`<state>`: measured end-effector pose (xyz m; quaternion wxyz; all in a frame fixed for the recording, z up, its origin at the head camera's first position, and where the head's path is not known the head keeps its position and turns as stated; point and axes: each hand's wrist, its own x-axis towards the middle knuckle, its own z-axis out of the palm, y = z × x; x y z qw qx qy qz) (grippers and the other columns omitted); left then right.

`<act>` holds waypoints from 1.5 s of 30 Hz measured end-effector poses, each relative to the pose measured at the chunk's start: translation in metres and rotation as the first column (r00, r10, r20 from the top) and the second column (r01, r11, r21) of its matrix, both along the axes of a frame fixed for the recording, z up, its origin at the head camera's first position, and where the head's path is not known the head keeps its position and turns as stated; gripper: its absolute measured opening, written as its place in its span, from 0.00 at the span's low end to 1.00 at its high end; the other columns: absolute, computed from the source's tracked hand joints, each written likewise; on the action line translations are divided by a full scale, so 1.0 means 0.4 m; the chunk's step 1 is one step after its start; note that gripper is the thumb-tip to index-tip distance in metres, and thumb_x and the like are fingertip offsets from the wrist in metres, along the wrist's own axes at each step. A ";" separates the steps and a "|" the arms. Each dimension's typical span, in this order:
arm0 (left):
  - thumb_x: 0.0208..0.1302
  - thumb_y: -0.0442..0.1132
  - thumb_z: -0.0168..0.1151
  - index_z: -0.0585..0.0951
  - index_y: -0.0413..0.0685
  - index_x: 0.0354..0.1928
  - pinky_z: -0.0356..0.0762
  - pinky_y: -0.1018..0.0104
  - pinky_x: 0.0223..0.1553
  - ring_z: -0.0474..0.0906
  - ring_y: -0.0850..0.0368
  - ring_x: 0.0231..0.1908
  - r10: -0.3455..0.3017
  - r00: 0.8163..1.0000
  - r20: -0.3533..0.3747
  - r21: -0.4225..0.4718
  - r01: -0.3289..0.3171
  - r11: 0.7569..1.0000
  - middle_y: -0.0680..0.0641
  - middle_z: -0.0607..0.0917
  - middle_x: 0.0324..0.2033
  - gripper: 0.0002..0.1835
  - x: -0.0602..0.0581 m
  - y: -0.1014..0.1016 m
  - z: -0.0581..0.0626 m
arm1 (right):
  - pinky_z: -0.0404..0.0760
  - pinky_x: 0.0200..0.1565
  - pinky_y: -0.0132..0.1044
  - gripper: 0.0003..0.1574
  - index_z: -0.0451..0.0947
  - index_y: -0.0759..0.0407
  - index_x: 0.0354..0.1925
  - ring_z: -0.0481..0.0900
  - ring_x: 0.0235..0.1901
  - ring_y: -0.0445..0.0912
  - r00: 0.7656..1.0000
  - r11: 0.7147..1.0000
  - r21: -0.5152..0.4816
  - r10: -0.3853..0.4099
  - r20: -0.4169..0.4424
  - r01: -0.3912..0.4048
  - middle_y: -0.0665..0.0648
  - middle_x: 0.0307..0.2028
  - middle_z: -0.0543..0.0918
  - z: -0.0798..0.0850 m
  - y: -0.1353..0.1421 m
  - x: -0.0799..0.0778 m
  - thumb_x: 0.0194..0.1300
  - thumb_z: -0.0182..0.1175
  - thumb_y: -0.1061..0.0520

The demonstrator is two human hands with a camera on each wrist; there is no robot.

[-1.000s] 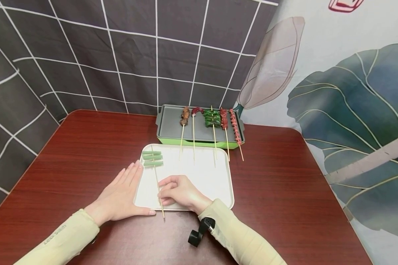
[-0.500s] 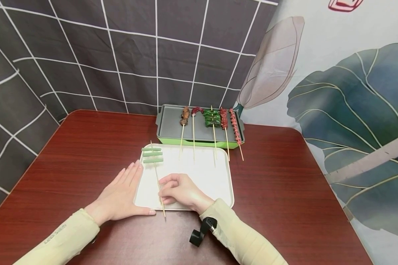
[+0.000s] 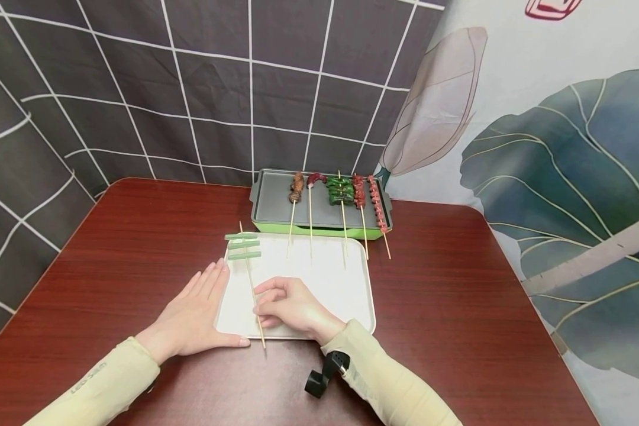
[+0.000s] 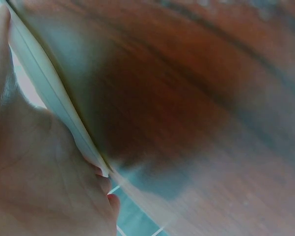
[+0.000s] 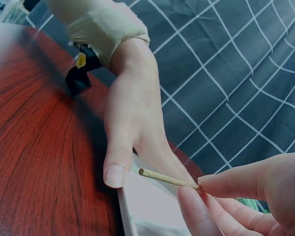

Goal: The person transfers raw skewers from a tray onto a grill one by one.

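Note:
A skewer of green stalk pieces (image 3: 243, 245) lies over the left part of a white tray (image 3: 319, 296), its pointed tip past the tray's back edge. My right hand (image 3: 293, 307) pinches its bare stick between thumb and fingers; in the right wrist view the blunt stick end (image 5: 162, 177) juts out from the fingertips. With fingers straight, my left hand (image 3: 194, 313) rests against the tray's left side, thumb along the front edge. The left wrist view has the left palm (image 4: 44, 167) against the tray's outer wall (image 4: 54, 88).
Behind the tray stands a green grill with a grey plate (image 3: 274, 201). On it lie several skewers: brown meat (image 3: 296, 188), a dark red piece (image 3: 316, 178), green peppers (image 3: 341, 190), red meat (image 3: 359, 190) and pink pieces (image 3: 378, 204). Their sticks overhang the front, some above the tray.
The skewer of green pieces has shifted slightly away and to the left, its tip now beyond the tray's back edge. My right hand has moved a little with it. My left hand stays put.

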<state>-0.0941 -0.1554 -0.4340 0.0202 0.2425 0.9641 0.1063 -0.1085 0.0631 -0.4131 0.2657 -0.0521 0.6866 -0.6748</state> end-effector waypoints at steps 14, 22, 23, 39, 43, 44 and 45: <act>0.37 0.83 0.50 0.50 0.29 0.69 0.44 0.50 0.66 0.44 0.41 0.68 -0.004 1.000 -0.017 0.004 0.004 1.000 0.34 0.48 0.70 0.72 0.003 0.000 0.002 | 0.83 0.30 0.41 0.18 0.76 0.65 0.45 0.81 0.24 0.47 0.999 1.000 0.001 0.008 -0.046 -0.008 0.60 0.27 0.83 0.027 0.004 0.005 0.54 0.63 0.70; 0.36 0.83 0.51 0.50 0.29 0.69 0.44 0.50 0.66 0.44 0.40 0.68 -0.004 1.000 -0.012 0.004 0.004 1.000 0.34 0.47 0.70 0.72 0.003 0.000 0.004 | 0.83 0.30 0.42 0.19 0.76 0.66 0.47 0.82 0.24 0.47 0.998 1.000 -0.001 0.004 -0.059 -0.004 0.60 0.28 0.83 0.047 0.007 0.002 0.54 0.63 0.70; 0.36 0.83 0.51 0.49 0.29 0.69 0.44 0.50 0.66 0.44 0.40 0.68 -0.002 1.000 -0.010 0.004 0.003 1.000 0.34 0.47 0.70 0.72 0.003 0.001 0.004 | 0.83 0.30 0.42 0.19 0.76 0.66 0.47 0.82 0.24 0.48 0.998 1.000 0.002 0.002 -0.060 -0.002 0.60 0.28 0.83 0.050 0.007 0.002 0.54 0.63 0.70; 0.35 0.84 0.51 0.51 0.29 0.69 0.44 0.52 0.66 0.44 0.41 0.68 0.004 1.000 -0.023 0.025 -0.004 1.000 0.35 0.49 0.70 0.72 0.002 0.002 0.000 | 0.83 0.33 0.46 0.21 0.75 0.66 0.49 0.83 0.26 0.51 0.997 1.000 -0.019 -0.008 -0.080 0.006 0.61 0.30 0.82 0.083 0.023 -0.008 0.55 0.64 0.69; 0.35 0.84 0.51 0.49 0.30 0.70 0.43 0.51 0.66 0.43 0.42 0.69 0.004 1.000 0.007 0.010 -0.004 1.000 0.35 0.47 0.70 0.72 0.002 0.004 0.007 | 0.83 0.33 0.46 0.22 0.75 0.68 0.49 0.83 0.25 0.50 0.996 0.999 -0.036 -0.016 -0.092 0.012 0.62 0.30 0.82 0.087 0.029 -0.014 0.55 0.64 0.70; 0.35 0.84 0.51 0.49 0.29 0.70 0.43 0.51 0.66 0.43 0.42 0.69 0.004 1.000 0.011 0.008 -0.004 1.000 0.35 0.47 0.70 0.72 0.002 0.004 0.007 | 0.83 0.33 0.45 0.21 0.75 0.68 0.49 0.83 0.25 0.50 0.995 0.999 -0.040 -0.017 -0.094 0.013 0.62 0.30 0.82 0.088 0.031 -0.015 0.55 0.64 0.70; 0.36 0.84 0.51 0.49 0.30 0.70 0.43 0.51 0.66 0.43 0.42 0.69 0.005 1.000 0.014 0.007 -0.005 1.000 0.35 0.47 0.70 0.72 0.002 0.004 0.007 | 0.83 0.33 0.45 0.22 0.75 0.68 0.49 0.83 0.26 0.50 0.996 0.999 -0.043 -0.017 -0.093 0.013 0.62 0.30 0.82 0.090 0.033 -0.017 0.55 0.64 0.70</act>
